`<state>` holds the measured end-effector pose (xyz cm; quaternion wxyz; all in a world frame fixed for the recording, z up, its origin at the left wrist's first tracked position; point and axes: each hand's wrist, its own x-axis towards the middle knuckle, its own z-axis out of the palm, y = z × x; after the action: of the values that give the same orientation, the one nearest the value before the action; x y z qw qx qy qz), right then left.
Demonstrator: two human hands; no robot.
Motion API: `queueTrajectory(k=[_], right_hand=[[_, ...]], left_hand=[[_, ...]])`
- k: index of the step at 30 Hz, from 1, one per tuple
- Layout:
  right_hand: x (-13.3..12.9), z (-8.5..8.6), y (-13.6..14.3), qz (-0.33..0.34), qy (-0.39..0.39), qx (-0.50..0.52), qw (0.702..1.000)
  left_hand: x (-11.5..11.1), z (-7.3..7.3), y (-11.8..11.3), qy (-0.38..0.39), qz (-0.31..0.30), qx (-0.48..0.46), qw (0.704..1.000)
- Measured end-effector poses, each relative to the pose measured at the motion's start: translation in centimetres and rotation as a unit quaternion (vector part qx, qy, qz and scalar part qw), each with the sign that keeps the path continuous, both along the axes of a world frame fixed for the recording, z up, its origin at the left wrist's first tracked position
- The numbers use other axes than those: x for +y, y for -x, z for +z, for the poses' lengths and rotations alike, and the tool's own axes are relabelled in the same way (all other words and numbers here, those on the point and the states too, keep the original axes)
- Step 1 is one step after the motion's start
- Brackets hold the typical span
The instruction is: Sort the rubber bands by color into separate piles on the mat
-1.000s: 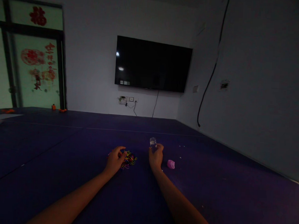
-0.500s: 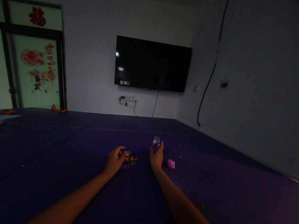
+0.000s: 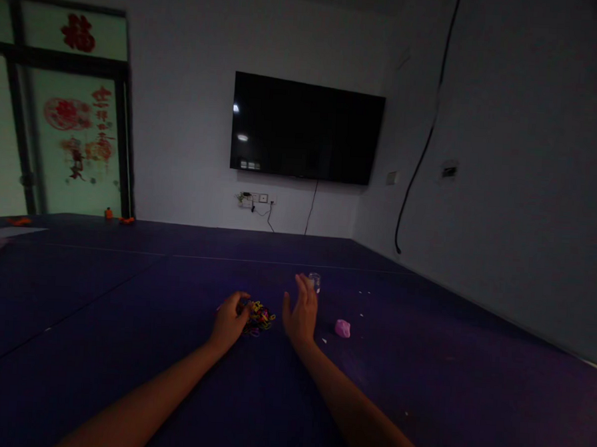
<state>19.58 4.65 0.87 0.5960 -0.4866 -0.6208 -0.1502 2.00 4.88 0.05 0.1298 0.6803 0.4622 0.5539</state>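
R hand (image 3: 301, 319) letting go of clear jar (image 3: 316, 278), now spreading fingers apart, so R's freeing up | jar sitting at R's 1 o'clock, contact unclear | L hand (image 3: 230, 320) curling, fingers apart, at multicol. band pile (image 3: 260, 317), L's 3 o'clock

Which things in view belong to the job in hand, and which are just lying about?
Likely the job:
colourful pile, at the left hand
clear container, partly behind the right hand

Seemingly just lying about:
pink lump
white scraps
orange items
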Motion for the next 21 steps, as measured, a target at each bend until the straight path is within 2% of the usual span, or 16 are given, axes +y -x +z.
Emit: queueTrajectory(k=[3,5,9,11,15,18,21], right_hand=[[-1.0,-0.7,2.4,0.108,0.101,-0.032,0.988],[-1.4,-1.3,3.6,0.142,0.172,-0.039,0.974],[-1.7,-2.0,4.5,0.255,0.254,-0.044,0.932],[-1.7,-2.0,4.5,0.309,0.274,-0.036,0.91],[-1.7,-2.0,4.4,0.378,0.283,-0.01,0.882],[-1.6,-1.9,4.5,0.401,0.275,-0.007,0.874],[-1.3,-1.8,4.4,0.398,0.265,-0.002,0.878]], left_hand=[[-0.6,0.6,0.1,-0.015,0.008,0.005,1.0],[-1.1,0.9,0.2,-0.029,0.025,-0.003,0.999],[-2.1,1.0,1.0,-0.022,0.045,-0.001,0.999],[-2.7,0.9,1.7,-0.002,0.034,0.023,0.999],[-3.7,0.7,3.5,0.052,-0.029,0.058,0.996],[-3.6,0.4,4.5,0.118,-0.083,0.008,0.989],[-2.6,0.2,4.9,0.2,-0.135,-0.066,0.968]])
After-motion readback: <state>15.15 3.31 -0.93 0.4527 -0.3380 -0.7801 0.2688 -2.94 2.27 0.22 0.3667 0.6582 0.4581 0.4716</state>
